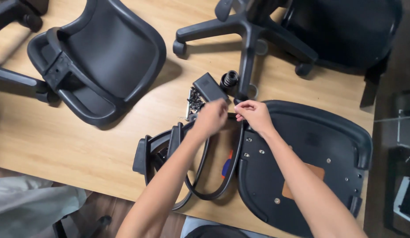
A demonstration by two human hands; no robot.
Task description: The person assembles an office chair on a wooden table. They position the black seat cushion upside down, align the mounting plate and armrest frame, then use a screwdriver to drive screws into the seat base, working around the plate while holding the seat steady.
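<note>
My left hand rests with curled fingers on the top of a black chair armrest frame, close to a small tray of dark screws. My right hand pinches something small at the upper left rim of an upturned black chair seat; what it pinches is too small to make out. The two hands sit side by side, nearly touching. A black box-shaped part and a black ribbed spring-like piece lie just beyond them.
All lies on a wooden table. A black chair back lies at the upper left. A star-shaped wheeled chair base is at the top centre, another dark seat at the top right. An orange and blue tool lies under the armrest loop.
</note>
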